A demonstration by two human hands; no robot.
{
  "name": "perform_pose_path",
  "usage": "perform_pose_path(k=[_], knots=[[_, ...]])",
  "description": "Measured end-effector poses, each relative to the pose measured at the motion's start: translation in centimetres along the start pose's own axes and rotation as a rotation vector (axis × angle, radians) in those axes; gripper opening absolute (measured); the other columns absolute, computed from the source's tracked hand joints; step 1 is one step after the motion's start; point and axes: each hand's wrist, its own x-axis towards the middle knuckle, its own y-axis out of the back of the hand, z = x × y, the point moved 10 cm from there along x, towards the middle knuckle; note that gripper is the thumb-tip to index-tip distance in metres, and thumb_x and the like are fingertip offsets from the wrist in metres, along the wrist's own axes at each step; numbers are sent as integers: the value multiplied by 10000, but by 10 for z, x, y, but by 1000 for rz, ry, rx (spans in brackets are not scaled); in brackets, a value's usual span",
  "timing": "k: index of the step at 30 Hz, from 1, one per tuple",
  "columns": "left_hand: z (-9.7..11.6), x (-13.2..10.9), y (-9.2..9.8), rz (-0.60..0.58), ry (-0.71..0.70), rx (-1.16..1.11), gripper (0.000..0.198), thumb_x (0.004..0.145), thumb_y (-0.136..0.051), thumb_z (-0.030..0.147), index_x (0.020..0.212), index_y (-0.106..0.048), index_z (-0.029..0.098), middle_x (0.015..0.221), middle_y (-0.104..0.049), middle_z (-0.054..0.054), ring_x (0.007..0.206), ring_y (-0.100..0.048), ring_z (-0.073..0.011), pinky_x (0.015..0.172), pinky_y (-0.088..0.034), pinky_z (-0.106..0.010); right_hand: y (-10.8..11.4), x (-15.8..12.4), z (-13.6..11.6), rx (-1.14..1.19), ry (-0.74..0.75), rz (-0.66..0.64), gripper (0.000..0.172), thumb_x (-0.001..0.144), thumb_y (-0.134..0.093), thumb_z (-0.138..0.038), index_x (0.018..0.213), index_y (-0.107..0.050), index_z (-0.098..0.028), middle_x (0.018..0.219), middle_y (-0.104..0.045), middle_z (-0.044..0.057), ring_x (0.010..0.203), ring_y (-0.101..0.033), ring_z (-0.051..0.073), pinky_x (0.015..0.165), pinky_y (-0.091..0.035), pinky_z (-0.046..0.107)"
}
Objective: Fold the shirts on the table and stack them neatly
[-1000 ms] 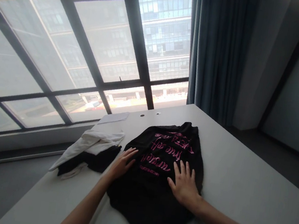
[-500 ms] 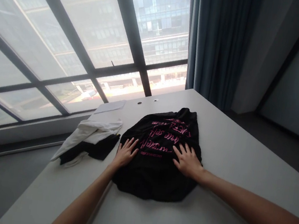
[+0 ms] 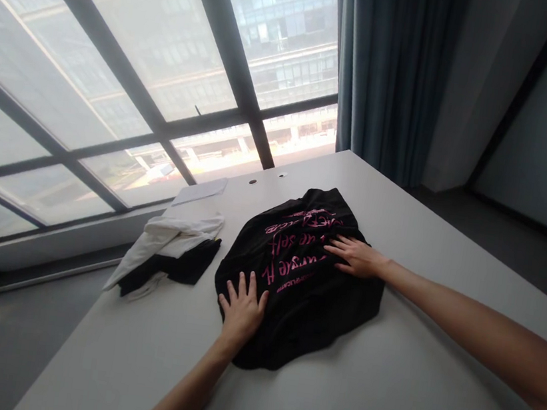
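Note:
A black T-shirt (image 3: 309, 317) with pink lettering lies spread on the white table (image 3: 405, 390), its print upside down to me. My left hand (image 3: 243, 307) rests flat on the shirt's near left part, fingers spread. Across from it, my right hand (image 3: 358, 256) presses on the right side of the print with fingers stretched out. Neither hand grips the cloth. Shallow wrinkles run through the fabric between them.
To the left, a pile of white and black clothes (image 3: 169, 235) lies at the table's edge. Behind it are flat white sheets (image 3: 199, 191). Two round holes are set in the tabletop near the window (image 3: 138, 46). A blue-grey curtain (image 3: 391, 79) hangs beyond the far corner.
The shirt has turned counterclockwise on the table. My left hand has moved nearer to me, while my right hand has moved farther away. Both remain flat on the cloth.

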Motion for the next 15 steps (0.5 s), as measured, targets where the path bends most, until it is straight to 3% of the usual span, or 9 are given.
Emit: perform_pose_path(k=[4,7,12,15], knots=[[5,5,14,73,-70,-28,714,1026,-384,504,1606,-269,103,1656,-234,-192,1523,-140,-460,1150,-208,-710,7,-6,-2,49,-8,78,641,966,-549,-399,1568,-378,-261,1566,-447,121,1480,-337,358,1168,-287,615],[6,10,15,97,-137,-110,684,1031,-384,482,1603,-280,121,1643,-280,-186,1541,-164,-381,1180,-219,-656,25,-18,1,171,-90,235,543,996,-455,-297,1536,-434,-244,1525,-507,93,1468,-379,301,1200,-255,600],[3,11,3,86,-158,-169,642,1032,-388,424,1591,-308,118,1636,-310,-167,1531,-219,-357,1196,-232,-618,68,-72,33,556,-401,743,451,1030,-378,-378,1402,-587,-230,1426,-608,84,1364,-524,246,1201,-328,501],[4,10,1,97,-162,-169,640,1036,-377,431,1587,-314,111,1638,-306,-162,1532,-218,-356,1195,-235,-620,74,-127,63,749,-644,1119,452,1002,-428,-473,1238,-679,-181,1285,-693,96,1246,-603,262,1150,-392,491]])
